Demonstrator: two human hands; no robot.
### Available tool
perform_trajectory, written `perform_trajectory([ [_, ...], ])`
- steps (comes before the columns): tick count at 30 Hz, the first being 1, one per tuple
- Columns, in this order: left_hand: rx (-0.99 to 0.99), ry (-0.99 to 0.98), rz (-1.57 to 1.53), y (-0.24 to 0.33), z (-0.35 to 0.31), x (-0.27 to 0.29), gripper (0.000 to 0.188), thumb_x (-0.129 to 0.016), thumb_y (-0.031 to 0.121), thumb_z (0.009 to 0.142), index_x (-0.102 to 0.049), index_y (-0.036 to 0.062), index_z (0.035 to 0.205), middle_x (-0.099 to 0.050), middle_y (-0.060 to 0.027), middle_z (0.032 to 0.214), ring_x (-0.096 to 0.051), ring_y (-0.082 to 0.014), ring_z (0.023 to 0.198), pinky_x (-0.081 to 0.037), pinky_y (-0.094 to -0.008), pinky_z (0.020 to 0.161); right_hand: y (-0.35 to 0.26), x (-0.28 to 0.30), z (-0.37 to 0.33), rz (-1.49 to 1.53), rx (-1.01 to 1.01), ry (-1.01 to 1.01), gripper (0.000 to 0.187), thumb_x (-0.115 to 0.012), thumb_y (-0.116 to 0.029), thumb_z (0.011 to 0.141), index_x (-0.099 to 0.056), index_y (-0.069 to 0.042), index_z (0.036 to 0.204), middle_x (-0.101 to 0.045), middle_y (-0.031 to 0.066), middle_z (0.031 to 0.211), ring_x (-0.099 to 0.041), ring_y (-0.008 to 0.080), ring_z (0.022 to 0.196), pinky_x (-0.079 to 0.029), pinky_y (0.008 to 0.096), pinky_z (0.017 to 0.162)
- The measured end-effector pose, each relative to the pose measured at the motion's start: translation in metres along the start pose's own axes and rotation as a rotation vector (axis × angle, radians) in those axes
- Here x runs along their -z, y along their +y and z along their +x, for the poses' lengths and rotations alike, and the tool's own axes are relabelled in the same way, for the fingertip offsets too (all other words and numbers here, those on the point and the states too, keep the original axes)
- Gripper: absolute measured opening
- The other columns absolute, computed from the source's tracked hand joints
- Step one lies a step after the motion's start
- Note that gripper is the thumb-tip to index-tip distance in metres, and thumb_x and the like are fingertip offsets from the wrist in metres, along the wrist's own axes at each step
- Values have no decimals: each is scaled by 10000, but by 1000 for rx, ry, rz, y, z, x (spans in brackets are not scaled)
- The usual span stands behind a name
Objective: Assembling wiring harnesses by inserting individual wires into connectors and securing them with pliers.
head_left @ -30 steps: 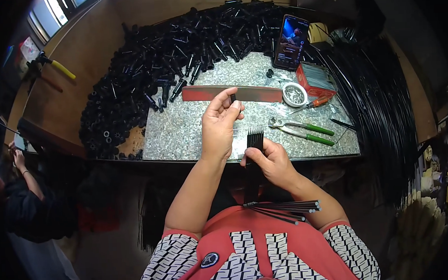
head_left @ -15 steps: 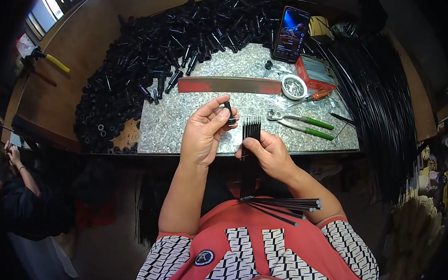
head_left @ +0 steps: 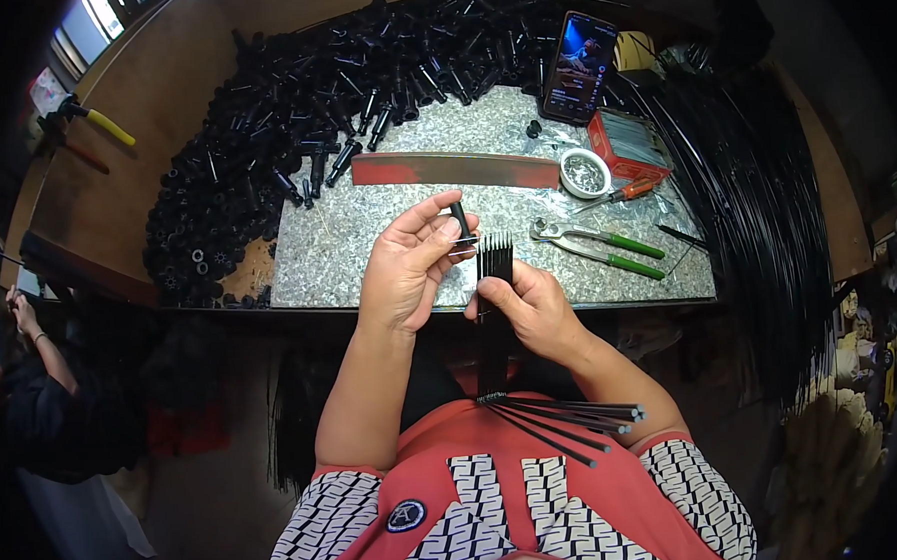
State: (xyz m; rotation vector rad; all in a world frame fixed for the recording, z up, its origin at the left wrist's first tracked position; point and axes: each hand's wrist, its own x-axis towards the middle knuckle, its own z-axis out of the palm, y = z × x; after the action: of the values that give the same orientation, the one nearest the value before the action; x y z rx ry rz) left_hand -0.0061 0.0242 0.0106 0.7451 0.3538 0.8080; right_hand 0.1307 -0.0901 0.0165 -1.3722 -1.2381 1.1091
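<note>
- Since the frame half a second ago, my left hand [head_left: 407,257] has edged toward the rods, so the gap between its black tubular piece [head_left: 459,215] and their tips has narrowed.
- In the white bowl [head_left: 571,187], upper right of the frame, lie many small silvery bits [head_left: 586,173].
- Right of it, the red box [head_left: 621,166] is filled with slender pale pieces [head_left: 630,137] lying side by side.
- I pinch the black tubular piece upright, slightly tilted, between left thumb and forefinger, my other fingers loosely curled; it sits at the middle of the frame.
- My right hand [head_left: 540,311] is closed on the bundle of black rods [head_left: 495,268], thumb across the front, thin pale tips pointing up.
- Those tips stand just right of the tubular piece; I cannot tell whether they touch.
- Below my right hand, black sticks with pale ends [head_left: 565,415] fan rightward across my red shirt [head_left: 426,451].
- Right of the tips, on the speckled board [head_left: 318,261], lie the green-handled pliers [head_left: 635,245], with the orange screwdriver [head_left: 637,187] above.
- A heap of black parts [head_left: 311,106] fills the upper left, beyond the red bar [head_left: 454,170].
</note>
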Motion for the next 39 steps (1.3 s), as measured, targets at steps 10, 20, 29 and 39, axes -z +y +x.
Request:
perform_trajectory([
  [10,20,-30,-24,-2,1,2,358,-585,5,889,-540,-12,1243,-670,-144,1018,-669,-195,905,-552,-308,810,-4,1,1,-24,-4,-10,224,-521,-226,981,-600,-23,929,-670,18,786,-583,66,733,-462,231,671],
  [20,49,-126,-11,2,0,4,337,-576,7,900,-547,-26,1234,-662,-137,1039,-654,-175,932,-541,-294,836,-2,0,2,-15,-19,-5,224,-526,-232,979,-612,-29,940,-670,13,789,-583,68,730,-462,232,666],
  [29,-13,-103,63,0,-12,9,358,-614,9,871,-542,-58,1215,-622,-161,1144,-630,-185,1004,-504,-314,907,-3,1,2,-16,-42,9,224,-544,-237,967,-618,-32,917,-663,11,775,-580,61,717,-464,231,641],
  [39,-66,-33,277,-2,-24,-1,310,-661,-48,833,-586,-62,1134,-646,-100,1037,-625,-124,923,-515,-233,805,-9,1,0,-165,79,9,186,-614,-192,920,-635,-8,927,-629,0,729,-543,53,650,-448,244,577],
])
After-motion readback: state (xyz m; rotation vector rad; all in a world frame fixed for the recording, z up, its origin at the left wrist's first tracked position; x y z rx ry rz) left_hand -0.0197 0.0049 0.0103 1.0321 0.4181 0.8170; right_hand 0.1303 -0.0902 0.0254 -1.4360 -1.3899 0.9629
